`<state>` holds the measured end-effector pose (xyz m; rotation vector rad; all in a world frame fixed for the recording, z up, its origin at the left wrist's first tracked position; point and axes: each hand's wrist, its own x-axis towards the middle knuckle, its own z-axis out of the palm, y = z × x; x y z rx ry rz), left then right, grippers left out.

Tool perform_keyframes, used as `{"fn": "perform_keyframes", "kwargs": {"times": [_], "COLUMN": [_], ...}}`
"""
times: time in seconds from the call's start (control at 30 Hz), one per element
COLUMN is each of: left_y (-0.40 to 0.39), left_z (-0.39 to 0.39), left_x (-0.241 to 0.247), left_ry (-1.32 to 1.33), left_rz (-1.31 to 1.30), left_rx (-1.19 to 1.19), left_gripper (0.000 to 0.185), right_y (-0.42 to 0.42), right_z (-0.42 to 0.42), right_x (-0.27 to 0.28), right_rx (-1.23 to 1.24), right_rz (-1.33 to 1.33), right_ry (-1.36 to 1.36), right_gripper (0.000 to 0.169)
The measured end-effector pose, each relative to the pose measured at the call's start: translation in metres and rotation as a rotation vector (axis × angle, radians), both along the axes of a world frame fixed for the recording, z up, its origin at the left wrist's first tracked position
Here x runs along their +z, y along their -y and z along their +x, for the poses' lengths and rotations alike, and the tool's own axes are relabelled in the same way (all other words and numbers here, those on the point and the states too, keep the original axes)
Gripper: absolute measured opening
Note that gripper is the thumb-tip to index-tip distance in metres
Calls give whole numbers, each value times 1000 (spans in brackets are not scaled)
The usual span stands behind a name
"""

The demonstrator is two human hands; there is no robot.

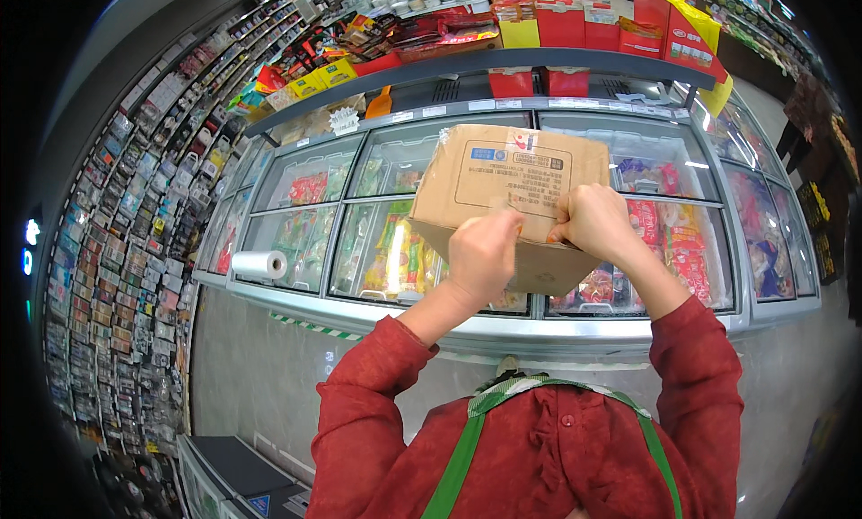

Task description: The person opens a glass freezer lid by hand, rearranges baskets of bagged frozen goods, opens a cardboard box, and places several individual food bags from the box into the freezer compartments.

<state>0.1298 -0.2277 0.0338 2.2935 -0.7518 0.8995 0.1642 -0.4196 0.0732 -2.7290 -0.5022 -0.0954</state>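
Observation:
A brown cardboard box (498,179) with printed writing rests on the glass lids of a chest freezer (404,315). It sits turned slightly, its top and near side facing me. My left hand (481,253) is closed into a loose fist at the box's near top edge, its fingertips blurred; whether it pinches anything is hidden. Beside it, my right hand (592,219) grips the same edge with curled fingers, thumb close to the seam. Bagged frozen goods (397,256) show through the glass beneath.
A clear plastic bag roll (258,265) lies on the freezer's left front. Behind the box runs a grey shelf (471,61) with packets and red cartons (560,27). An orange scoop (380,103) stands under it. Hanging goods (128,283) cover the left wall.

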Motion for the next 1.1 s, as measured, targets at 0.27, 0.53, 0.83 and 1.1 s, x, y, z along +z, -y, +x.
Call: {"fn": "perform_keyframes", "kwargs": {"times": [0.27, 0.53, 0.83, 1.1], "left_y": [-27, 2, 4, -8], "left_z": [27, 2, -40, -23], "left_x": [25, -1, -41, -74], "left_ry": [-687, -372, -420, -551], "left_rz": [-263, -469, -1575, -1710], "left_rx": [160, -1, -531, -857], "left_gripper": [44, 6, 4, 7], "right_y": [-6, 0, 2, 1], "right_z": [-4, 7, 8, 5], "right_x": [-9, -9, -8, 0], "right_rx": [19, 2, 28, 79], "right_rz": [32, 30, 13, 35], "right_ry": [109, 58, 33, 75], "right_gripper": [23, 23, 28, 34]}}
